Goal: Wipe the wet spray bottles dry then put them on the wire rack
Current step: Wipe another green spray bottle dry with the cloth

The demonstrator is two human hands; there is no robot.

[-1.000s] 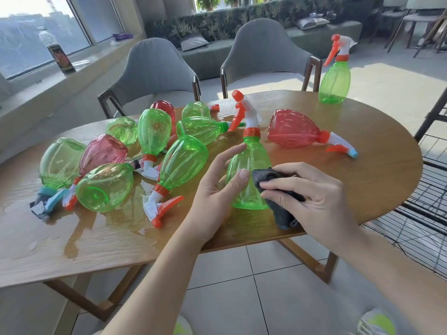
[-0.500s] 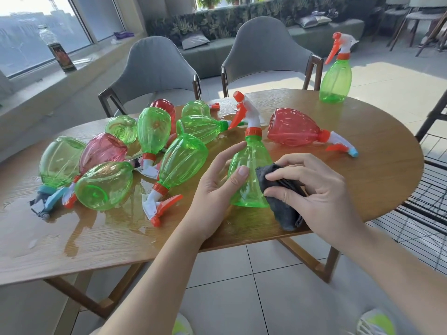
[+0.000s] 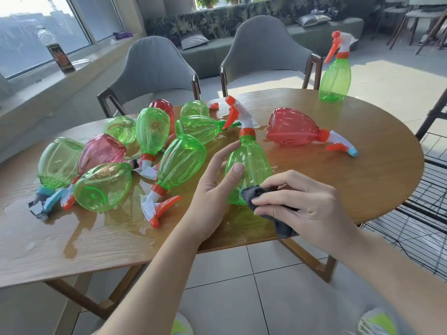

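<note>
Near the desk (image 3: 362,165) edge, upright green bottle (image 3: 251,165) stands; left hand (image 3: 212,187) steadies it with loose, straight fingers, right hand (image 3: 302,209) pinches cloth (image 3: 256,193) against its base. Risk: light hold plus wet surface, bottle may slide or topple.

An upright spray bottle (image 3: 249,165) stood near the front edge of the counter (image 3: 362,170), with the left hand (image 3: 215,187) touching its left side and the right hand (image 3: 302,204) pressing a cloth (image 3: 254,193) against its lower right side. To its left a cluster of bottles (image 3: 121,163) lay on their sides in a puddle (image 3: 125,213), and behind it to the right another bottle (image 3: 295,129) lay on its side. A lone standing bottle (image 3: 335,78) stood at the far right edge, two chairs (image 3: 263,42) stood behind the counter, and a wire rack (image 3: 425,189) stood to the right of it.
</note>
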